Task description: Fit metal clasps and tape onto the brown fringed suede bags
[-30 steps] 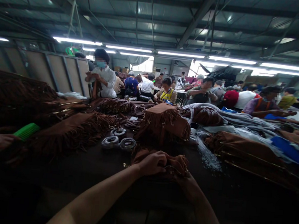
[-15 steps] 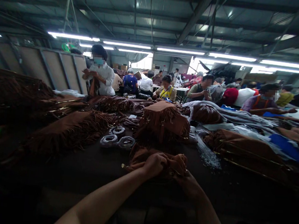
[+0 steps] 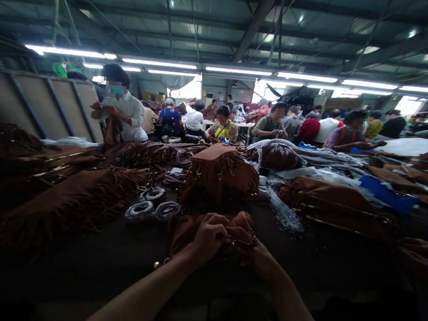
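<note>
A soft brown bag (image 3: 185, 230) with small gold-coloured metal parts lies on the dark table in front of me. My left hand (image 3: 210, 236) is closed on its upper middle, fingers curled into the fabric. At its right end my right hand (image 3: 256, 255) grips the edge, the fingertips partly hidden by the folds. Just beyond stands a stack of brown fringed bags (image 3: 220, 173). Several wrapped ring-shaped coils (image 3: 140, 211) lie to the left of the bag I hold.
A pile of fringed brown pieces (image 3: 72, 198) lies on the left. Brown bags with gold zips (image 3: 337, 204) are stacked on the right, beside clear plastic strips (image 3: 286, 214) and a blue piece (image 3: 387, 194). A masked co-worker (image 3: 123, 107) stands across the table; others sit beyond.
The view has swung right, so things sit further left. My left hand has shifted on the bag, and a gold-coloured metal edge now shows between my hands. A green object at far left left view.
</note>
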Tool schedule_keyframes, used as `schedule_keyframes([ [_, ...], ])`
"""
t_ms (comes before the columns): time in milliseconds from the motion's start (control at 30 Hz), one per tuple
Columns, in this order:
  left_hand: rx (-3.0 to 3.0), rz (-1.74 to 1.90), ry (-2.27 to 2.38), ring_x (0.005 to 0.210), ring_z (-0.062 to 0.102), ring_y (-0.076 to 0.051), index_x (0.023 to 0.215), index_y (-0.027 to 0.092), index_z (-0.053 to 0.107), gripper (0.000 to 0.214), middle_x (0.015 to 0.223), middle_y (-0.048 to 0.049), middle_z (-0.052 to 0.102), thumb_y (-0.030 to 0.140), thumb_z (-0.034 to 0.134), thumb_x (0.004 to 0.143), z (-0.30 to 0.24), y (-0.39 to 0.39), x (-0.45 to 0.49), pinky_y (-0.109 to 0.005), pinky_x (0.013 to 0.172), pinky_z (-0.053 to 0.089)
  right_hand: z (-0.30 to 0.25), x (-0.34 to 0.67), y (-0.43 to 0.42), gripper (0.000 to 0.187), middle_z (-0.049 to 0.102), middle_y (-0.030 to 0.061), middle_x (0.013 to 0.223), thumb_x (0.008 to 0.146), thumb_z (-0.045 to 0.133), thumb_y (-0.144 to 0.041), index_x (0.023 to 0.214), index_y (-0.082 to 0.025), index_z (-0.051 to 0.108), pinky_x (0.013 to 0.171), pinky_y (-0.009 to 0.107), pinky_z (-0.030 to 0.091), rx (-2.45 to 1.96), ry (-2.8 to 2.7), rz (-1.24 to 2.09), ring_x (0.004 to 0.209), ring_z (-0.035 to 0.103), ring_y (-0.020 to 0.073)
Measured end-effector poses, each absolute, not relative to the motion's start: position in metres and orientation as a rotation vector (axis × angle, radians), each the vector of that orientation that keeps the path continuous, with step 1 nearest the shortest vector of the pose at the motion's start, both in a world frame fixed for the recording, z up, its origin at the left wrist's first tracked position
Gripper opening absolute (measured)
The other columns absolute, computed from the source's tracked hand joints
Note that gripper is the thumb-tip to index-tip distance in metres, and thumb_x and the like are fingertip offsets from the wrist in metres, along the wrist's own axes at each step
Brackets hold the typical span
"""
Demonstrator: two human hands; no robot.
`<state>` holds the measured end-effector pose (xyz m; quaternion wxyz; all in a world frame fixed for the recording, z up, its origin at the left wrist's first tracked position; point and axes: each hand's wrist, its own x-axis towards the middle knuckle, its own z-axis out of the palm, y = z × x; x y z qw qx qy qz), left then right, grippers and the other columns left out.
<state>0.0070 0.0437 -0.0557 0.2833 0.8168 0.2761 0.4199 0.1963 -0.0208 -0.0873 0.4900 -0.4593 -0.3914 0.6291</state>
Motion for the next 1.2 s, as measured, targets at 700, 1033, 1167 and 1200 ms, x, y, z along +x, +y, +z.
schedule_keyframes([
  [700,2.595,0.959,0.571,0.079,0.058,-0.014,0.08,0.017,0.057,0.012,0.084,-0.0025,0.066,0.019,0.053,0.09,-0.054,0.045,0.014,-0.027,0.075,0.044,-0.078,0.198,-0.011,0.073,0.069,0.0018,0.084,0.07,0.068,-0.033,0.138,-0.028,0.041,0.041,0.021,0.048,-1.28,-1.144,1.612,0.064,0.065,0.0164],
  [1033,2.271,0.748,0.615,0.074,0.059,-0.013,0.077,0.016,0.063,0.004,0.079,-0.0014,0.066,0.016,0.066,0.08,-0.086,0.057,0.011,-0.023,0.07,0.04,-0.023,0.34,0.036,0.039,0.067,0.0044,0.061,0.079,0.058,-0.049,0.07,-0.014,0.071,0.047,0.021,0.036,-2.028,-1.636,0.72,0.053,0.057,0.0124],
  [1167,2.185,0.737,0.647,0.075,0.06,-0.014,0.077,0.017,0.065,0.005,0.079,-0.0015,0.067,0.018,0.07,0.077,-0.084,0.057,0.011,-0.023,0.07,0.04,-0.011,0.395,0.125,0.025,0.073,0.0049,0.083,0.079,0.061,-0.037,0.086,-0.018,0.075,0.062,0.022,0.04,-2.236,-1.508,0.105,0.077,0.064,0.0161],
  [1200,2.172,0.737,0.653,0.076,0.06,-0.014,0.077,0.017,0.065,0.005,0.079,-0.0014,0.067,0.018,0.07,0.076,-0.084,0.057,0.011,-0.023,0.07,0.041,-0.012,0.402,0.145,0.022,0.073,0.005,0.08,0.079,0.062,-0.034,0.084,-0.018,0.075,0.062,0.022,0.04,-2.26,-1.506,0.1,0.076,0.064,0.016],
])
